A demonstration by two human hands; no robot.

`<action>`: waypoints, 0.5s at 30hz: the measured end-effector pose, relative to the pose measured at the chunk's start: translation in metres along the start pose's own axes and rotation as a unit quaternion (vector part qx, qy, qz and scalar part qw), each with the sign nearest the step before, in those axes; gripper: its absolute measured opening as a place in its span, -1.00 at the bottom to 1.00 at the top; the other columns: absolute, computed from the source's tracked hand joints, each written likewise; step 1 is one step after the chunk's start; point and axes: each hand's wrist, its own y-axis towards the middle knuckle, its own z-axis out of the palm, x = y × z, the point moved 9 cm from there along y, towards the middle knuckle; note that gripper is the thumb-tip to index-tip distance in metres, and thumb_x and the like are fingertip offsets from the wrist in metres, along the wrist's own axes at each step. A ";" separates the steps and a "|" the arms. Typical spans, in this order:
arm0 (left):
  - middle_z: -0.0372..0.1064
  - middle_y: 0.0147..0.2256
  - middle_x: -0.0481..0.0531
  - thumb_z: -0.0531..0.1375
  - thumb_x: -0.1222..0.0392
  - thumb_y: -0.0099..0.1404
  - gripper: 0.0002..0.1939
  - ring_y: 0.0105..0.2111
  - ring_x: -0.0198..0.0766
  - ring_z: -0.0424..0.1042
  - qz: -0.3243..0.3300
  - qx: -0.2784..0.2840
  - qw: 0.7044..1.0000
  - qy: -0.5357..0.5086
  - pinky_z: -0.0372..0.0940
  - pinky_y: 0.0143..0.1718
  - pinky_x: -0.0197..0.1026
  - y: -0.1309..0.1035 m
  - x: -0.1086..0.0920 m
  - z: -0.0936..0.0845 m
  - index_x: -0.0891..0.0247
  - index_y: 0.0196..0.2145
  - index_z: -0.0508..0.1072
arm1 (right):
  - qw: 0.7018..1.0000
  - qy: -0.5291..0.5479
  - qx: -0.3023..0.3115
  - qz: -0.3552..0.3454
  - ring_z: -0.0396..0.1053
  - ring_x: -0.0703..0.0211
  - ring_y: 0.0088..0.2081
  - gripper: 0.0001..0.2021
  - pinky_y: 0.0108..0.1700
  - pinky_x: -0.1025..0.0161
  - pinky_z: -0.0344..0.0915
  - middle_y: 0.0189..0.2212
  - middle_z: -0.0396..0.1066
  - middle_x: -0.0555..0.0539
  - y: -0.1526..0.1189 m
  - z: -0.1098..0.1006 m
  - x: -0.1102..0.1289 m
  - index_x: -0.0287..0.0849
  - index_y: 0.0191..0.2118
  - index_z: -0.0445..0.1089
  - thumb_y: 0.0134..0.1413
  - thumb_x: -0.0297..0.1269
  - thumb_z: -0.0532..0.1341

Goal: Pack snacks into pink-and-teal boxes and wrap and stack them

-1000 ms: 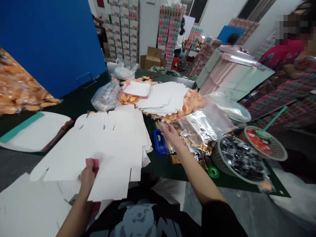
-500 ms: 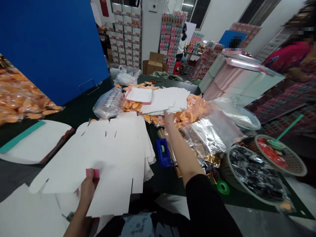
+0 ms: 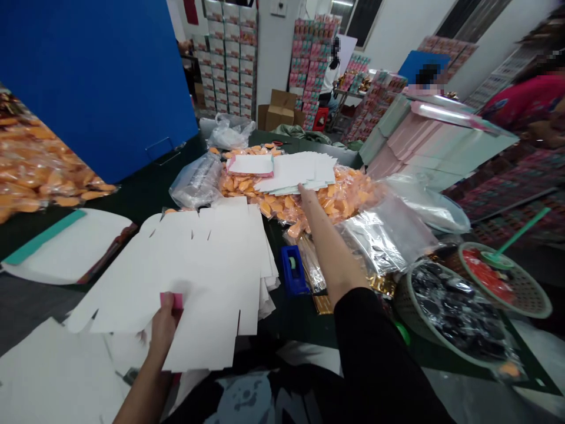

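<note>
My left hand point(image 3: 163, 325) is closed on the near edge of a flat white box blank point(image 3: 212, 265), thumb on a small folded pink flap point(image 3: 176, 301). The blank has slits and lies on a pile of similar sheets whose edges jut out on the right. My right arm stretches forward, and my right hand point(image 3: 306, 192) pinches the front edge of a stack of white cards point(image 3: 293, 169); some of its fingers are hidden. Under that stack lie bagged orange pieces point(image 3: 348, 191). Left of it rests a smaller pink-edged stack of cards point(image 3: 251, 164).
A blue tape dispenser point(image 3: 293, 270) stands beside the blanks. Clear plastic bags point(image 3: 375, 235) and a basket of black wrapped pieces point(image 3: 410, 300) are to the right. A blue board point(image 3: 101, 76) rises at the left. Boxes point(image 3: 441, 138) are stacked at the back right; people are beyond.
The view has shifted slightly, moving most things a little right and up. My left hand keeps its hold on the blank. My right hand stays at the card stack's front edge.
</note>
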 end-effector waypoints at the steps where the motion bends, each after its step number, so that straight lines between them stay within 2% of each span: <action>1: 0.29 -0.67 0.00 0.13 -0.21 0.20 -0.53 -0.51 -0.10 0.39 0.001 -0.008 1.000 0.016 0.40 -0.30 -0.04 -0.001 -0.002 0.000 0.28 -0.54 0.41 | 1.000 0.000 0.001 0.023 0.40 0.35 -0.49 -0.85 -0.33 0.34 0.51 -0.42 0.41 0.04 -0.010 -0.004 -0.004 -0.22 -0.13 0.29 0.17 -0.44 0.16; 3: 0.33 -0.64 0.04 0.10 -0.21 0.24 -0.50 -0.45 -0.07 0.42 0.003 -0.024 0.999 0.032 0.41 -0.23 -0.02 -0.006 -0.007 0.000 0.31 -0.53 0.44 | 0.998 0.007 0.030 0.051 0.48 0.29 -0.39 -0.81 -0.20 0.28 0.53 -0.41 0.44 0.03 -0.045 -0.012 -0.016 -0.18 -0.12 0.29 0.14 -0.40 0.23; 4: 0.36 -0.61 0.06 0.07 -0.21 0.27 -0.48 -0.40 -0.05 0.45 0.008 -0.028 0.999 0.026 0.41 -0.18 -0.01 -0.009 -0.010 0.001 0.33 -0.50 0.46 | 0.997 0.005 0.065 0.049 0.51 0.26 -0.31 -0.76 -0.12 0.23 0.52 -0.37 0.47 0.01 -0.070 -0.014 -0.022 -0.16 -0.09 0.30 0.12 -0.37 0.26; 5: 0.40 -0.57 0.09 0.04 -0.22 0.30 -0.45 -0.34 -0.03 0.47 0.013 -0.028 0.999 0.012 0.40 -0.14 -0.01 -0.013 -0.012 0.003 0.35 -0.45 0.49 | 0.993 0.000 0.116 0.030 0.52 0.23 -0.21 -0.69 -0.03 0.16 0.50 -0.30 0.50 -0.01 -0.101 -0.015 -0.027 -0.13 -0.03 0.29 0.10 -0.35 0.28; 6: 0.44 -0.52 0.11 0.01 -0.23 0.32 -0.43 -0.28 -0.02 0.49 0.023 -0.019 0.999 -0.011 0.40 -0.10 -0.02 -0.018 -0.015 0.007 0.36 -0.39 0.51 | 0.983 -0.032 0.180 -0.018 0.51 0.21 -0.11 -0.62 0.05 0.08 0.46 -0.19 0.51 -0.02 -0.137 -0.014 -0.029 -0.06 0.06 0.28 0.11 -0.33 0.28; 7: 0.48 -0.46 0.13 -0.02 -0.25 0.34 -0.40 -0.21 -0.01 0.51 0.037 -0.003 0.998 -0.043 0.39 -0.06 -0.03 -0.022 -0.019 0.011 0.37 -0.31 0.53 | 0.958 -0.100 0.261 -0.062 0.49 0.16 -0.03 -0.57 0.10 0.00 0.42 -0.07 0.49 -0.06 -0.179 -0.012 -0.035 -0.03 0.12 0.27 0.12 -0.34 0.26; 8: 0.51 -0.39 0.15 -0.04 -0.27 0.35 -0.37 -0.14 -0.01 0.50 0.049 0.015 0.996 -0.077 0.38 -0.03 -0.04 -0.027 -0.023 0.016 0.37 -0.23 0.53 | 0.917 -0.181 0.339 -0.104 0.43 0.11 0.08 -0.54 0.17 -0.06 0.35 0.04 0.45 -0.11 -0.224 -0.010 -0.044 -0.02 0.16 0.28 0.13 -0.39 0.23; 10: 0.55 -0.28 0.18 -0.06 -0.31 0.36 -0.32 -0.03 0.01 0.48 0.061 0.051 0.987 -0.142 0.38 0.01 -0.05 -0.037 -0.029 0.025 0.36 -0.11 0.52 | 0.823 -0.320 0.420 -0.208 0.18 0.01 0.30 -0.47 0.31 -0.16 0.15 0.24 0.27 -0.16 -0.301 -0.014 -0.062 -0.02 0.23 0.27 0.16 -0.50 0.13; 12: 0.55 -0.21 0.20 -0.05 -0.35 0.34 -0.30 0.02 0.04 0.45 0.053 0.091 0.976 -0.191 0.37 0.02 -0.03 -0.047 -0.031 0.034 0.35 -0.06 0.50 | 0.752 -0.395 0.445 -0.282 -0.08 -0.07 0.40 -0.41 0.34 -0.21 0.09 0.33 0.13 -0.17 -0.353 -0.018 -0.081 -0.04 0.29 0.22 0.15 -0.53 0.13; 13: 0.55 -0.18 0.22 -0.02 -0.36 0.32 -0.29 0.03 0.06 0.45 0.046 0.116 0.969 -0.214 0.37 0.03 -0.02 -0.051 -0.032 0.039 0.35 -0.04 0.50 | 0.736 -0.408 0.440 -0.312 -0.15 -0.10 0.42 -0.42 0.34 -0.22 0.10 0.34 0.12 -0.18 -0.367 -0.018 -0.087 -0.05 0.29 0.22 0.16 -0.52 0.16; 15: 0.54 -0.14 0.24 0.03 -0.36 0.30 -0.30 0.04 0.06 0.44 0.030 0.178 0.947 -0.265 0.36 0.05 0.00 -0.060 -0.035 0.052 0.37 -0.02 0.48 | 0.745 -0.389 0.408 -0.357 -0.11 -0.10 0.41 -0.51 0.30 -0.21 0.18 0.28 0.21 -0.19 -0.377 -0.017 -0.093 -0.06 0.22 0.31 0.18 -0.47 0.19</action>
